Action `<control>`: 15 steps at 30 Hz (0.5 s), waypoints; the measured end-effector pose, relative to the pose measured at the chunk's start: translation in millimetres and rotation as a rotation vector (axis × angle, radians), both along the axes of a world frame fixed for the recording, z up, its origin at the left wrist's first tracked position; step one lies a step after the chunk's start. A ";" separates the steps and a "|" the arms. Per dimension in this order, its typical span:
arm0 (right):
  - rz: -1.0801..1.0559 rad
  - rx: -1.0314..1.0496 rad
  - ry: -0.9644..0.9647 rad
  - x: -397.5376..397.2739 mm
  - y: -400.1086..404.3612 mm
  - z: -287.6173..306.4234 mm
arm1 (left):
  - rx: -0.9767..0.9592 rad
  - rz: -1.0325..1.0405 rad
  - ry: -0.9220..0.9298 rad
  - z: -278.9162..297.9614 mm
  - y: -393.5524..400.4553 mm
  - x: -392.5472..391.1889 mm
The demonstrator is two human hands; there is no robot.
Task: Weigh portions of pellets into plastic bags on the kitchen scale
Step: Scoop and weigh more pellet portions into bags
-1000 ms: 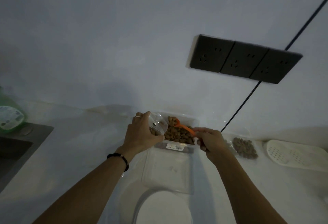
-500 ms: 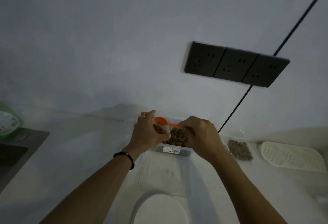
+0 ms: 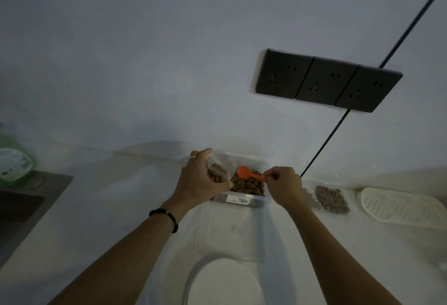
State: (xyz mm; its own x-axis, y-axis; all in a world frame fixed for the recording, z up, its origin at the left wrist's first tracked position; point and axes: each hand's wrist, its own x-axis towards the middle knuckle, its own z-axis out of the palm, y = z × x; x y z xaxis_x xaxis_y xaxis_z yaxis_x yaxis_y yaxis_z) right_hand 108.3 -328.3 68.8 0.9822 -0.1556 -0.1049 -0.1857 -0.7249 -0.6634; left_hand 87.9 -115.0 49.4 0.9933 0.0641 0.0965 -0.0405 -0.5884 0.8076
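Note:
My left hand (image 3: pixel 199 181) grips a small clear plastic bag (image 3: pixel 217 171) with brown pellets in it, held at the left end of a clear tub (image 3: pixel 242 199). The tub holds brown pellets (image 3: pixel 249 185) and stands against the wall. My right hand (image 3: pixel 283 185) pinches the handle of an orange scoop (image 3: pixel 244 172), whose bowl hovers over the tub's pellets beside the bag's mouth. A white round kitchen scale (image 3: pixel 225 283) sits at the bottom edge, nearer me. A filled bag of pellets (image 3: pixel 331 199) lies to the right of the tub.
A flat clear lid or sheet (image 3: pixel 229 232) lies between tub and scale. A white perforated tray (image 3: pixel 401 205) lies at the right. A dark sink (image 3: pixel 21 208) and a green bottle (image 3: pixel 12 162) are at the left. Three black sockets (image 3: pixel 326 80) and a black cable (image 3: pixel 324 152) are on the wall.
My right hand has drawn back to the right, and the orange scoop has come away from the bag's mouth. It now hovers over the tub. The left hand still holds the bag.

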 end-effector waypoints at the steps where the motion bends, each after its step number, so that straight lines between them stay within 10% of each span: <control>1: 0.042 -0.101 0.043 -0.6 2.7 -3.8 | 0.000 -0.003 -0.011 1.3 1.8 -1.5; 4: 0.083 -0.357 -0.093 -8.7 17.3 -1.1 | -0.015 -0.013 -0.040 7.6 4.9 -5.8; 9: 0.166 0.392 0.086 -22.2 42.3 37.5 | -0.060 -0.052 -0.122 15.6 -1.7 -14.2; 15: 0.157 0.468 0.019 -38.6 34.6 60.1 | -0.047 -0.189 -0.145 33.4 -10.1 -27.5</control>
